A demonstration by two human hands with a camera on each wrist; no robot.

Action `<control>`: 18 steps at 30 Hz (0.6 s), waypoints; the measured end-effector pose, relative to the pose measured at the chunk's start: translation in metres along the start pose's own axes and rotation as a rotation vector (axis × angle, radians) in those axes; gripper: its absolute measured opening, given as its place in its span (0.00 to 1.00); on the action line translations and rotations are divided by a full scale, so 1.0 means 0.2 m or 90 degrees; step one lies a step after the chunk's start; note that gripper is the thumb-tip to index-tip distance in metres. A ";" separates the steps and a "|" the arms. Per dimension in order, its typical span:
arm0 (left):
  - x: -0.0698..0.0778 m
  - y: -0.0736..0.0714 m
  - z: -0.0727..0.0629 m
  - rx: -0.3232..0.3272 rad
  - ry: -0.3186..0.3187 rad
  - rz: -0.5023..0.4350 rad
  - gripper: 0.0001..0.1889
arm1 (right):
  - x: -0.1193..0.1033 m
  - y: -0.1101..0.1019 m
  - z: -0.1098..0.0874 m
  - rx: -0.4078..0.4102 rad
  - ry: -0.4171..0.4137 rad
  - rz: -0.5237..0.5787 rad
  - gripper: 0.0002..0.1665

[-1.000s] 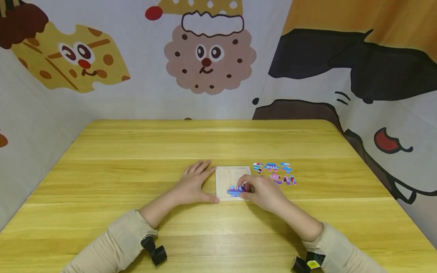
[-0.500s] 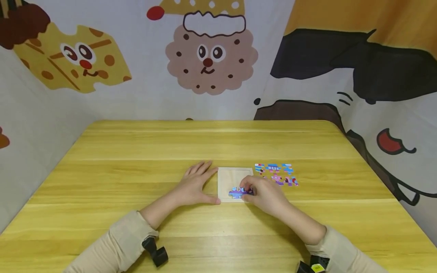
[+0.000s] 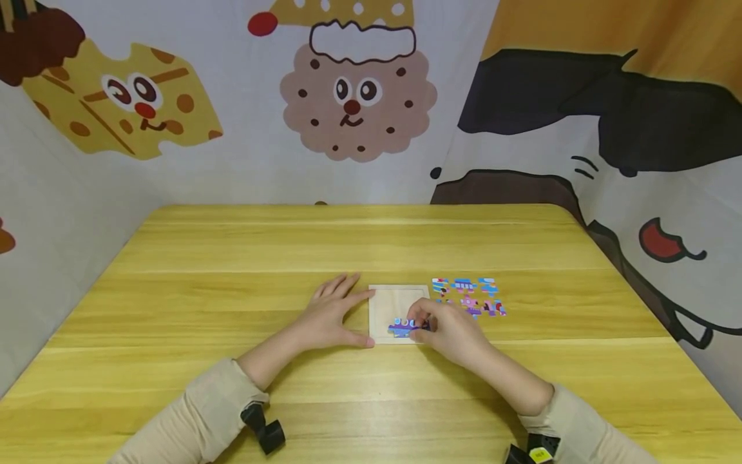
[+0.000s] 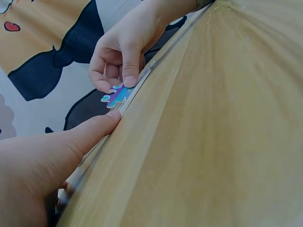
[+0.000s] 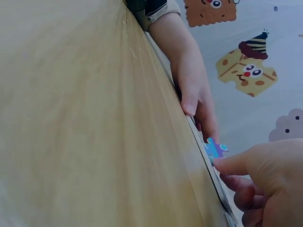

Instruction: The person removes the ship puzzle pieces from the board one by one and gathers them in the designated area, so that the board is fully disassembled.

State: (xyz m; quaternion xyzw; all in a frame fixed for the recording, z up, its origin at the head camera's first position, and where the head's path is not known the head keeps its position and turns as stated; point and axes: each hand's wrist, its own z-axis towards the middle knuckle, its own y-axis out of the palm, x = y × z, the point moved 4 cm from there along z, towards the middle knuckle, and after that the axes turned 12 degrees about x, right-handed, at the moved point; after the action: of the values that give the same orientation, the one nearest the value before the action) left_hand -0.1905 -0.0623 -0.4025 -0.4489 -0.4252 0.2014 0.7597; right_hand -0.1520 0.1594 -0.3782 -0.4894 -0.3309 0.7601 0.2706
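Observation:
In the head view my right hand (image 3: pixel 455 327) pinches a blue and purple jigsaw piece (image 3: pixel 400 328) between thumb and fingers. It is low over the front right part of a square wooden puzzle tray (image 3: pixel 388 303). Tilted up, the piece (image 4: pixel 118 96) shows its knobbed edges in the left wrist view. From the right wrist, the thumb lies along one side of the piece (image 5: pixel 214 148). My left hand (image 3: pixel 327 317) is spread at the tray's left side, index fingertip at the back corner and thumb tip at the front corner. The right fingers hide the tray's front right corner.
Several loose jigsaw pieces (image 3: pixel 464 284), blue, pink and purple, lie in two rough rows just right of the tray. All of this rests on a wood-grain table (image 3: pixel 290 238). Behind it hangs a cartoon-printed cloth (image 3: pixel 232 174).
The left index fingertip has moved slightly right onto the tray's back left corner. The piece in my right hand stays at nearly the same spot with a small turn.

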 end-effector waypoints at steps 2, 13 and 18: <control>0.00 0.00 0.00 0.001 0.000 -0.001 0.49 | 0.01 0.00 0.00 0.004 0.001 0.029 0.14; 0.00 0.00 0.00 -0.006 -0.008 0.007 0.49 | 0.02 -0.03 0.00 0.023 0.017 0.207 0.10; 0.00 0.00 0.00 -0.009 -0.007 0.004 0.50 | 0.07 -0.09 -0.01 0.046 0.023 0.254 0.10</control>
State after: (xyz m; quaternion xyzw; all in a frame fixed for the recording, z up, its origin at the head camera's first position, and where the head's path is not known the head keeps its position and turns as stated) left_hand -0.1904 -0.0628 -0.4024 -0.4546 -0.4293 0.2029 0.7536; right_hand -0.1534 0.1813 -0.3736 -0.5491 -0.1948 0.8010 0.1377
